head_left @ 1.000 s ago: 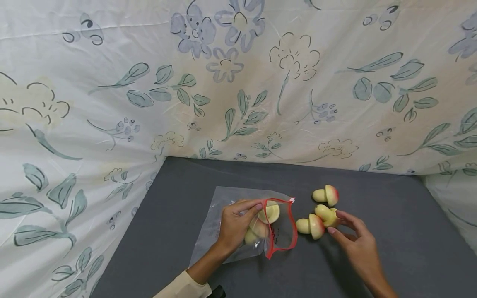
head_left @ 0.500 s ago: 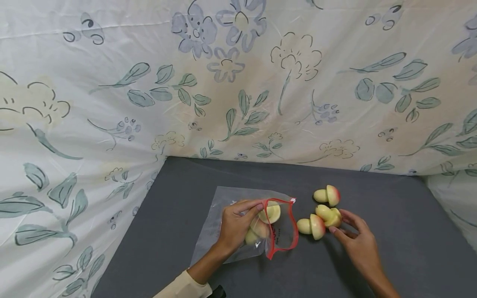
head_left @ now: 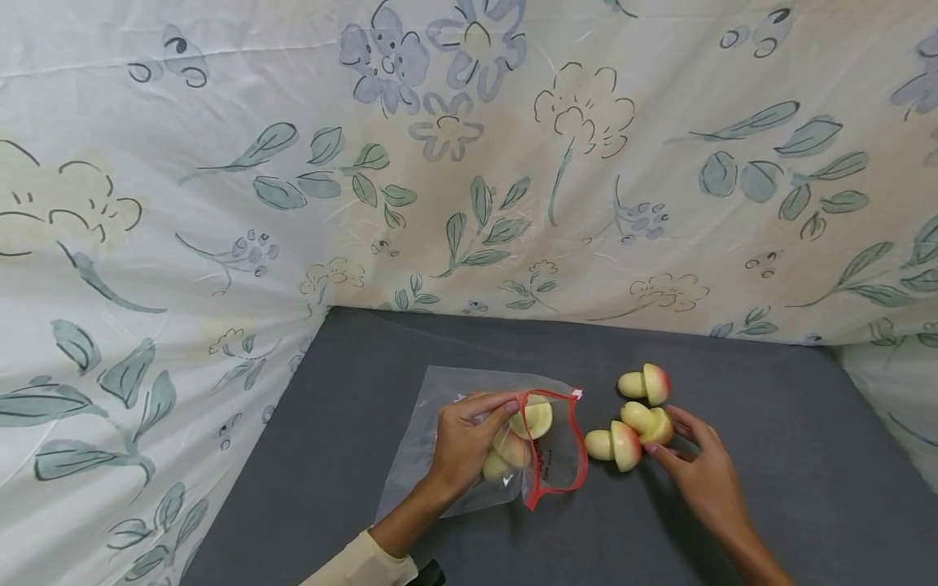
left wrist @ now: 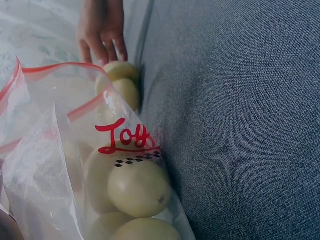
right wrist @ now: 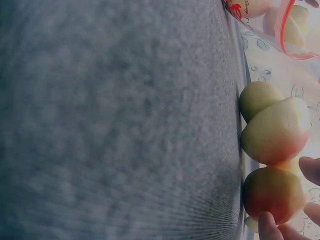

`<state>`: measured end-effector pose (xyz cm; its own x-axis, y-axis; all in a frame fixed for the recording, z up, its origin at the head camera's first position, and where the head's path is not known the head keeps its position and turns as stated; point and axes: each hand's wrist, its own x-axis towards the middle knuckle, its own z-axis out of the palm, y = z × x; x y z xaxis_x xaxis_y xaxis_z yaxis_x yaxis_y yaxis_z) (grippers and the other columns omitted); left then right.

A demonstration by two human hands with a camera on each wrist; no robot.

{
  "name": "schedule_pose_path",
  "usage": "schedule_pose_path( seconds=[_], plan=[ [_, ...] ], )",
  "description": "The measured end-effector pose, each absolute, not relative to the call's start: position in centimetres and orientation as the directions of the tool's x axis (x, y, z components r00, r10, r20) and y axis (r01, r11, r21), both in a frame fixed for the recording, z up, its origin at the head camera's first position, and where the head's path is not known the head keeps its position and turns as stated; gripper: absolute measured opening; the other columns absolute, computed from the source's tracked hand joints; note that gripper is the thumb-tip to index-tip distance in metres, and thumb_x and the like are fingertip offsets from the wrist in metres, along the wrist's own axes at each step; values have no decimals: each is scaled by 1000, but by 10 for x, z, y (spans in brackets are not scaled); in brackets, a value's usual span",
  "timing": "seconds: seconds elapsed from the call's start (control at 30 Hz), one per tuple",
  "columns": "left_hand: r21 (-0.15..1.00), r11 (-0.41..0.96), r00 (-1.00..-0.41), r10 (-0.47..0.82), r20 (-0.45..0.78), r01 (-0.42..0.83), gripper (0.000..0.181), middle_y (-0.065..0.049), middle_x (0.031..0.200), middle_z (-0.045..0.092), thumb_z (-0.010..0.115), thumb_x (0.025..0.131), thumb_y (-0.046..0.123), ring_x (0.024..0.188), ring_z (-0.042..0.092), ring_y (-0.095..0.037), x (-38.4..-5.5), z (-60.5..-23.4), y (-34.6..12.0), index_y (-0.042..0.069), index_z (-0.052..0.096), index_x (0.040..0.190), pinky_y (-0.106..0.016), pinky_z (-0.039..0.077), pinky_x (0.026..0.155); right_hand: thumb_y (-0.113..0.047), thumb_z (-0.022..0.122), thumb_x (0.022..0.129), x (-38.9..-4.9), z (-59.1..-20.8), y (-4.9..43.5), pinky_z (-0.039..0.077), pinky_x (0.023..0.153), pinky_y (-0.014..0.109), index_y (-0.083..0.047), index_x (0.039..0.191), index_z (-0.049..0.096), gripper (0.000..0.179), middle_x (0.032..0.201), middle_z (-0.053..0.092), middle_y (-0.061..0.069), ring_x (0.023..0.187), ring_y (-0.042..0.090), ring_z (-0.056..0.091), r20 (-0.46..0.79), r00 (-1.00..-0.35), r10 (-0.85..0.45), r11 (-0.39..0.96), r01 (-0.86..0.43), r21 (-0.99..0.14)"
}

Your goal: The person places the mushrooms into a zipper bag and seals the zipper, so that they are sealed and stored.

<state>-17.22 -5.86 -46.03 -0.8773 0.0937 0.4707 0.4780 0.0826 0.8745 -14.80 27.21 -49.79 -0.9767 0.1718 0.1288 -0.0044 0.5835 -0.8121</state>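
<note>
Head view: we see a clear plastic zip bag with a red rim [head_left: 410, 456] on the dark grey cloth-covered table [head_left: 352, 366], its mouth open to the right and its body running back to the left. The left hand [head_left: 465, 443], coming out of a cream sleeve [head_left: 362, 561], pinches the rim between thumb and forefinger; how its other fingers lie we cannot tell. Inside the bag, rounded pale yellow-green pieces [head_left: 495, 466]; one shows a round, ringed face near the mouth. Outside, just right of the mouth, three yellow mushroom-shaped pieces with domed caps. Far piece [head_left: 645, 384]: red-blushed cap to the right, stem pointing left, long axis nearly crosswise. Near piece [head_left: 614, 445]: same lie, red-blushed cap right, stem towards the bag. Middle piece [head_left: 648, 422]: long axis slanted, stem pointing left and a little away from us, cap to the right and nearer, close against the near piece. The right hand [head_left: 707, 480] holds this middle piece by its cap, thumb on the near side, fingers curved round the right side, a gap between thumb and forefinger. Behind, flower-printed white fabric [head_left: 469, 228].
</note>
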Motion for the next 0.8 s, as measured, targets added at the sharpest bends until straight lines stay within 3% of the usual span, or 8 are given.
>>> schedule_pose_path(
  seconds=[0.3,0.47,0.63,0.8],
  plan=[
    [863,67,-864,91,495,502,19,-5,110,81,77,98,15,104,75,-18,-174,-462,-57,7,83,115,-35,61,91,-20,83,96,-154,-502,276,43,80,-1,1,153,49,70,149,51,29,130,41,53,94,-985,146,586,10,-810],
    [869,71,-871,80,485,490,18,-4,109,81,78,98,16,103,75,-18,-172,-463,-57,8,84,113,-34,62,90,-28,82,97,-155,-502,278,39,82,2,0,153,47,72,150,54,29,133,44,55,67,-989,131,606,27,-795],
    [872,69,-874,80,480,485,18,-4,109,81,78,98,16,104,75,-18,-172,-463,-57,7,84,113,-33,62,89,-30,81,97,-155,-501,279,35,80,0,4,152,42,75,152,50,31,137,53,53,37,-993,112,593,37,-804],
    [869,76,-872,76,483,489,17,-3,108,81,78,98,16,103,75,-17,-173,-463,-57,8,84,112,-33,62,89,-32,80,98,-156,-501,281,38,78,2,6,152,38,78,152,47,33,137,57,51,-6,-995,104,578,65,-814]
  ],
)
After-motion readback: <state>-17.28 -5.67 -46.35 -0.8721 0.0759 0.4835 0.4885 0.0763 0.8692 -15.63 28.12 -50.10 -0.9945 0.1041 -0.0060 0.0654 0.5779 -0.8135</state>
